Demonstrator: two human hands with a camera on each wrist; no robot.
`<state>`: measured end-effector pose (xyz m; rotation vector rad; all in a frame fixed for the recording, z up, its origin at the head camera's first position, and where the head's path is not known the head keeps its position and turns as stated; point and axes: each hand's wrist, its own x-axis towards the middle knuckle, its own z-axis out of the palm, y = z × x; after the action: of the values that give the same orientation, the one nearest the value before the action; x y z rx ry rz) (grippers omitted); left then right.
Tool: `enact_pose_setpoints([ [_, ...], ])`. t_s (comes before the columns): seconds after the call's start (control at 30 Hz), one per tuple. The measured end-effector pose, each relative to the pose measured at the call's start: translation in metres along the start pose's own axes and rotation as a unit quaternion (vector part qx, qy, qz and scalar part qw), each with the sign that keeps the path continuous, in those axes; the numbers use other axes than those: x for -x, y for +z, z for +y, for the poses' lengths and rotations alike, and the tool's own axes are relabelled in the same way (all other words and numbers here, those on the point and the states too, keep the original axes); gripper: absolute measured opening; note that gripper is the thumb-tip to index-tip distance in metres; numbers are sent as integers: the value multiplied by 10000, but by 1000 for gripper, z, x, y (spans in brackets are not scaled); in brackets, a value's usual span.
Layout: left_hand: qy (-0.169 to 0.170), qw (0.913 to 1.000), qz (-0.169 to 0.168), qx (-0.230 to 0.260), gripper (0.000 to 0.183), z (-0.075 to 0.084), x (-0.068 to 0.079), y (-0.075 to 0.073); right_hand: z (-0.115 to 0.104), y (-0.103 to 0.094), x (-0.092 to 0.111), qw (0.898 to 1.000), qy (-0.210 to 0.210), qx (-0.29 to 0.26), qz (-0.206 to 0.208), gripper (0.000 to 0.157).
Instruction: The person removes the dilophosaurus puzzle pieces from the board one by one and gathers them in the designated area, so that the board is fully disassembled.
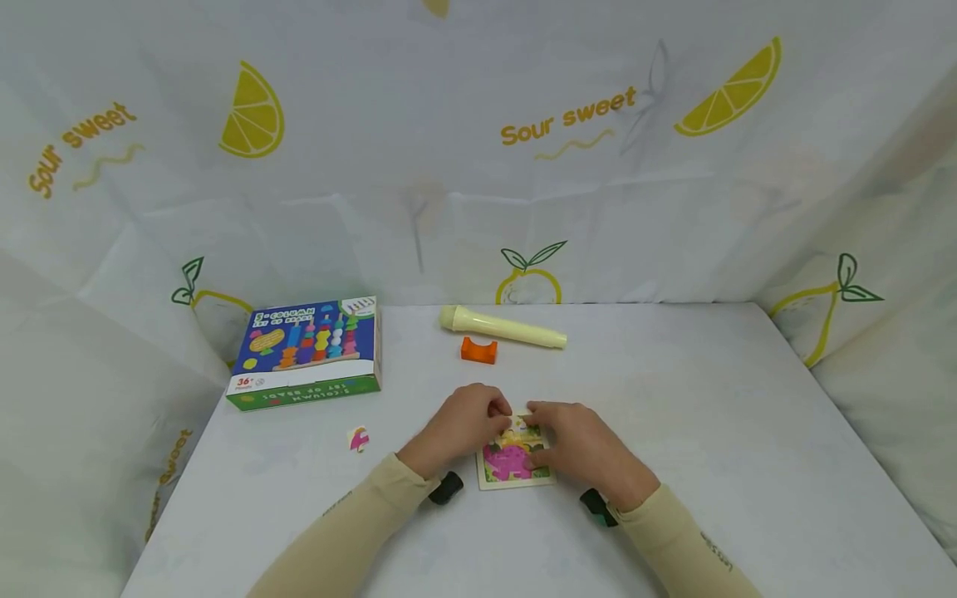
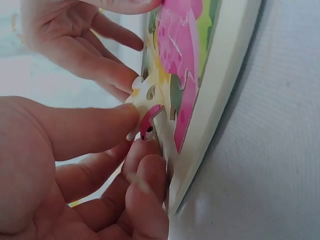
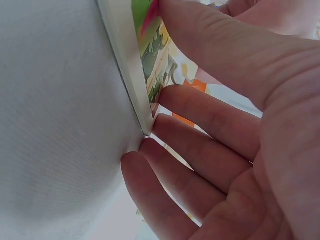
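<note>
A small jigsaw board (image 1: 516,486) with a pale rim and a picture of a pink animal lies on the table between both hands. My left hand (image 1: 468,422) is at its upper left, and thumb and fingers pinch a puzzle piece (image 2: 148,125) with a pink patch and an eye. That piece is tilted above the board's surface in the left wrist view. My right hand (image 1: 586,444) rests at the board's right side. Its thumb (image 3: 187,30) lies over the picture, and its fairly straight fingers (image 3: 200,107) touch the edge and corner.
A loose pink-and-white puzzle piece (image 1: 359,438) lies left of the hands. Farther back are a boxed bead set (image 1: 306,349), an orange arched block (image 1: 478,351) and a pale yellow tube (image 1: 508,326). A printed white curtain (image 1: 404,232) hangs behind the table.
</note>
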<state>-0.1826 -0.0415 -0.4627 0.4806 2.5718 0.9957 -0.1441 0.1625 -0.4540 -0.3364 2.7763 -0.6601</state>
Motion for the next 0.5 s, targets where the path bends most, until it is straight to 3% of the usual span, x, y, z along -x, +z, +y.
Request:
enact_pose_setpoints([
  [0.5,-73,9985,-175,515,8,-2,0,-4,1,-1,0,10000,-18,-13,2,56],
])
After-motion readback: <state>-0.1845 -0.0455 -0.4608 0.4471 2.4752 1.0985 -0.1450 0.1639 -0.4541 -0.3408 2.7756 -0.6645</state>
